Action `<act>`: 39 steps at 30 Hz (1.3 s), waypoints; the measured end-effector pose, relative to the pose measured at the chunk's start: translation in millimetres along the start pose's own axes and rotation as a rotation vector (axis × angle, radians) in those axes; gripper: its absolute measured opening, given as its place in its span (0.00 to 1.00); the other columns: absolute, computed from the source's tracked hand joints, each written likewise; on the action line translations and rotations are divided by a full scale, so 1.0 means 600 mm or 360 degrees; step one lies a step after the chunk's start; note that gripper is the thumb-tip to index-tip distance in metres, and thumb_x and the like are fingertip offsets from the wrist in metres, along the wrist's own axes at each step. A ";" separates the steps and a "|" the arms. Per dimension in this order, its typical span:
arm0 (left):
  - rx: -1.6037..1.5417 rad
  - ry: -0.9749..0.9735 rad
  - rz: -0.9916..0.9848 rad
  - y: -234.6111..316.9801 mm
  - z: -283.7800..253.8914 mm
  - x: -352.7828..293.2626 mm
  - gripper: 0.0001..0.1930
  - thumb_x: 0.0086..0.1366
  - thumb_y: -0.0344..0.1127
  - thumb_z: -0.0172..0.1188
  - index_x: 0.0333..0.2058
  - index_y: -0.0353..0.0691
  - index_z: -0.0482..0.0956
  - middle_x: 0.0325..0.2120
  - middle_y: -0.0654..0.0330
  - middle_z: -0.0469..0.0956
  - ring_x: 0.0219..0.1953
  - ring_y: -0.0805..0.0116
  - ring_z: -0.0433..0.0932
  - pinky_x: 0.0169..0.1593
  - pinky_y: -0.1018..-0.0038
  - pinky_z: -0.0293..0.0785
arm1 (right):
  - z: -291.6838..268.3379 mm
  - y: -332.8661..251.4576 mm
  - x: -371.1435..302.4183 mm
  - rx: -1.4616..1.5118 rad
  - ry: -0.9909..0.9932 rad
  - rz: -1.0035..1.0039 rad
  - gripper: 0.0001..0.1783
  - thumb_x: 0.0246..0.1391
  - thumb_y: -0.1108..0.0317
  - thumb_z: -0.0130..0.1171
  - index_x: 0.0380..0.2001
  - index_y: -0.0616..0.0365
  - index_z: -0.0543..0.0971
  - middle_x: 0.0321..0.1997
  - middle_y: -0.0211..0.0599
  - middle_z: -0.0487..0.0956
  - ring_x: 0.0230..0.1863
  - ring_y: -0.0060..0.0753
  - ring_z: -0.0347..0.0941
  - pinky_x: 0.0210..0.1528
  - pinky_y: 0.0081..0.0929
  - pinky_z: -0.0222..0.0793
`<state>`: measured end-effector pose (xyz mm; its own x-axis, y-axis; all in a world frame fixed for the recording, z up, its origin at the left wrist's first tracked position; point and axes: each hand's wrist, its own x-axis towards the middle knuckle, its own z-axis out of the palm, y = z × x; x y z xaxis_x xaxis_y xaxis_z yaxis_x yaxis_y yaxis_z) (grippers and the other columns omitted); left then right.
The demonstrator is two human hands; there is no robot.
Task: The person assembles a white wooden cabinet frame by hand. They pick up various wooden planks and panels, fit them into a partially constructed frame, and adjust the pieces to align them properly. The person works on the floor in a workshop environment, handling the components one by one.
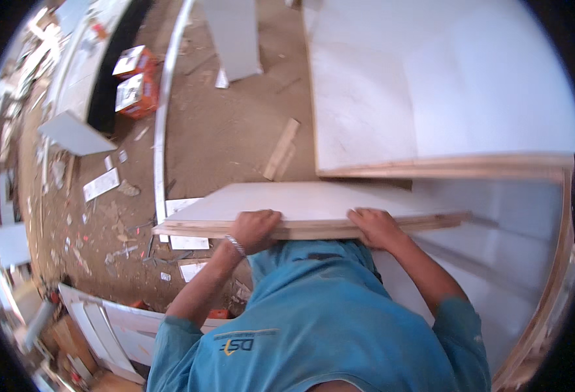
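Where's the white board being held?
In the head view's centre, the white board is just beyond the teal shirt, gripped by left hand and right hand.

The held board [274, 200] has a smooth, white, low-sheen face and a raw wood edge; the large panel [431, 85] has a similarly smooth white face with wood edging. The shirt [353, 307] is matt cloth. The bracelet [236, 245] appears metallic, the floor [228, 130] matt and rough.

Bright light, soft shadows, fisheye-bent edges
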<state>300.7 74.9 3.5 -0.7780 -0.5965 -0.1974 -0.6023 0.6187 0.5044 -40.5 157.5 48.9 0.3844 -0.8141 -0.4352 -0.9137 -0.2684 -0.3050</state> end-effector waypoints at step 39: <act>0.0399 0.0136 -0.0030 -0.307 -0.115 -0.054 0.37 0.65 0.38 0.51 0.71 0.53 0.49 0.65 0.39 0.60 0.69 0.43 0.57 0.72 0.48 0.44 | -0.045 -0.390 0.419 0.0240 0.1048 0.0610 0.33 0.48 0.71 0.62 0.59 0.61 0.66 0.63 0.57 0.66 0.66 0.61 0.59 0.68 0.55 0.52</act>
<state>449.3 -54.8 -25.1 -0.7546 -0.6435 -0.1281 -0.6504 0.7080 0.2751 266.4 2.0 33.8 -0.1555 -0.9868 0.0449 -0.9213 0.1284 -0.3670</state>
